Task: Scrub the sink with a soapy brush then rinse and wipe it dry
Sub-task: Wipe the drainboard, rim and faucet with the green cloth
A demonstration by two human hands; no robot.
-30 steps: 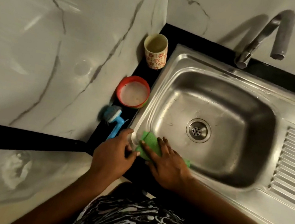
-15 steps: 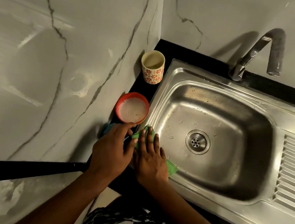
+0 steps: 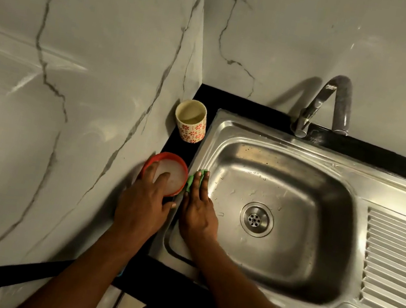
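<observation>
Sink (image 3: 307, 211): stainless, set into the black bench (image 3: 245, 104) in the corner of two marble walls (image 3: 88, 80); ribbed drainboard (image 3: 399, 256) on its right side; round drain (image 3: 257, 218) in the middle of the basin floor; scattered water drops on the basin floor around the drain and toward the far wall of the basin.

Right hand (image 3: 199, 207): flat, fingers straight and together, pointing away from the person; pressing a green cloth (image 3: 195, 179) onto the left rim of the sink; only the far end of the cloth shows past the fingertips; forearm crosses the near left corner of the sink.

Left hand (image 3: 147, 198): just beside the right hand, on the bench side; lying over a red bowl (image 3: 162, 157) with pale contents; fingers spread and near straight across its top, thumb by the near rim; reads as resting, not clasping.

Cup (image 3: 190, 121) with red flower print: upright on the bench beyond the bowl, close to the wall, apart from both hands.

Tap (image 3: 336, 106): at the back of the sink, spout curving down; no water stream visible.
</observation>
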